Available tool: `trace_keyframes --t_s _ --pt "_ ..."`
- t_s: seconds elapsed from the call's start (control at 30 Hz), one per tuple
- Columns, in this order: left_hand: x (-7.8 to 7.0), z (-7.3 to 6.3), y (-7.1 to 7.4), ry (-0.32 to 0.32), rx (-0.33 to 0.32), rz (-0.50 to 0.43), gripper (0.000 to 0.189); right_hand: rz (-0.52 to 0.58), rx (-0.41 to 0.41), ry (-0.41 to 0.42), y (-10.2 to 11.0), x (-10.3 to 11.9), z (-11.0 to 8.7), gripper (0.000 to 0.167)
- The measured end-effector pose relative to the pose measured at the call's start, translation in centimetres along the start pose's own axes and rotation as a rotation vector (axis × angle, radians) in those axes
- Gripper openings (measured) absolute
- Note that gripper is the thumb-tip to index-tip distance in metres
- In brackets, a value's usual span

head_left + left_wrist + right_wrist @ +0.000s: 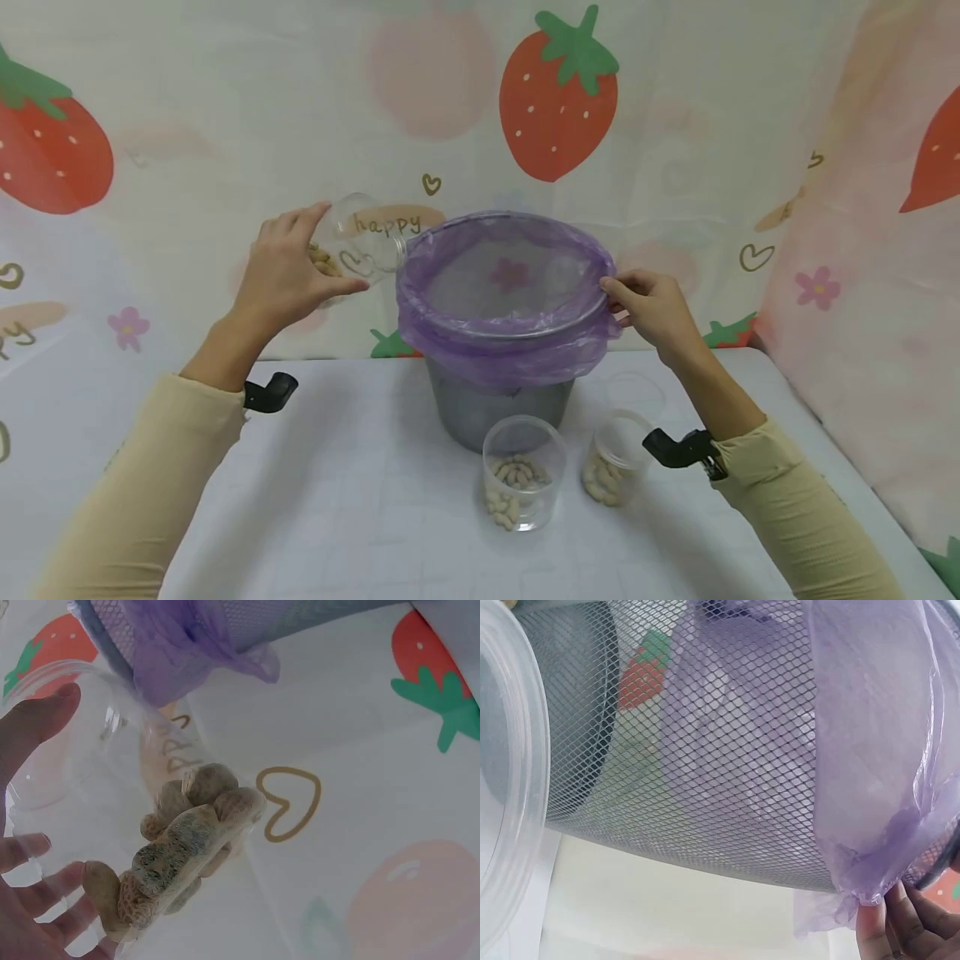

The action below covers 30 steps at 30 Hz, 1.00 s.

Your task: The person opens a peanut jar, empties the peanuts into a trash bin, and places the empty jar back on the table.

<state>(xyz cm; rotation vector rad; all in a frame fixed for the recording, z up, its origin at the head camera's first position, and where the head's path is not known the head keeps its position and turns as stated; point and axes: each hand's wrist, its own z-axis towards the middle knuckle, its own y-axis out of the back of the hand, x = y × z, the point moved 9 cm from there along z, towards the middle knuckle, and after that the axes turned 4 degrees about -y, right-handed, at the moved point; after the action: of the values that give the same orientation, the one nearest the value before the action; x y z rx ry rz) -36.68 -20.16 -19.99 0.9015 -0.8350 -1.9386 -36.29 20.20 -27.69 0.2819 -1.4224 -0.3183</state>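
To the left of the bin, my left hand (277,267) grips a clear plastic jar (363,233), tipped on its side with its mouth at the bin's left rim. Unshelled peanuts (184,840) lie along the jar's lower wall, one of them dark and speckled. A thin purple plastic bag (517,358) lines the grey mesh bin (495,408) and folds out over its rim. At the right side of that rim, my right hand (660,312) pinches the bag's edge between thumb and fingers, and the right wrist view shows the plastic bunched there.
In front of the bin stands a clear tub (551,504) with peanuts at its bottom. A smaller clear container (626,458), also holding peanuts, is to its right. The white table (360,517) meets a strawberry-printed backdrop (300,100) behind the bin.
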Motion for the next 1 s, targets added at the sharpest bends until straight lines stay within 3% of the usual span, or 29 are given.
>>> trace_keyframes --t_s 0.17,0.5,0.8,1.0 --pt "-1.0 0.4 0.3 -0.056 0.011 0.074 0.100 -0.024 -0.012 -0.005 0.1 0.0 0.0 0.042" --pt "-3.2 0.6 0.9 -0.236 -0.053 0.237 0.099 -0.015 0.006 -0.012 -0.2 0.1 0.0 0.043" --pt "-4.4 0.9 0.9 -0.319 -0.060 0.306 0.097 -0.008 0.006 -0.011 -0.2 0.1 0.0 0.043" --pt "-6.1 0.7 1.0 -0.434 -0.089 0.443 0.097 -0.017 0.002 -0.008 -0.1 0.2 -0.1 0.043"
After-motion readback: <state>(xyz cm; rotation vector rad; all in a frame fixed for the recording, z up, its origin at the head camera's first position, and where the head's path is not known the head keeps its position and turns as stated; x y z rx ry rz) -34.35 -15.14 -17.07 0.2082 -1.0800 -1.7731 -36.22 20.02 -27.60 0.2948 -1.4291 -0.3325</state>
